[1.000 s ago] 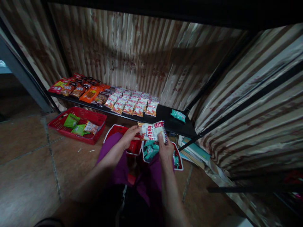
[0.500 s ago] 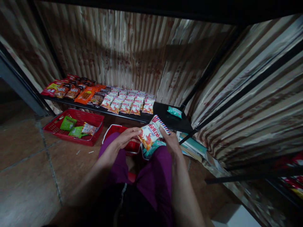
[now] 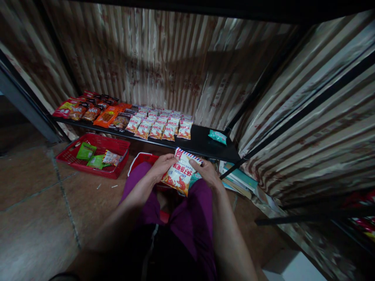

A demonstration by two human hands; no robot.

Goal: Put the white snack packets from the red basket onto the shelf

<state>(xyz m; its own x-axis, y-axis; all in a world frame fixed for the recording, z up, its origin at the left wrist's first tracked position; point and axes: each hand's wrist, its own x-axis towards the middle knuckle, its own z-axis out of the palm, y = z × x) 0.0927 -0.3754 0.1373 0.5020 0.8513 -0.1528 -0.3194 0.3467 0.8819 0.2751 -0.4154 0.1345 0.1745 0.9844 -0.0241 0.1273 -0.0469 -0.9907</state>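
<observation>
Both my hands hold one white snack packet (image 3: 181, 173) with red print and a striped edge, above my purple-clad knees. My left hand (image 3: 162, 166) grips its left side with closed fingers. My right hand (image 3: 206, 173) pinches its right side. Just beyond it lies the low black shelf (image 3: 205, 142), where several matching packets (image 3: 160, 127) lie in neat rows. A single teal packet (image 3: 218, 136) lies alone toward the shelf's right end.
Orange and red snack bags (image 3: 90, 111) fill the shelf's left part. A red basket (image 3: 93, 155) with green packets sits on the tiled floor at left. Another red basket (image 3: 143, 159) stands by my knees. Striped curtains hang behind and at right; books lie under the shelf's right end.
The packet has been turned in my hands from lying sideways to face-up and lowered slightly toward my knees. The basket of teal packets under it is now hidden.
</observation>
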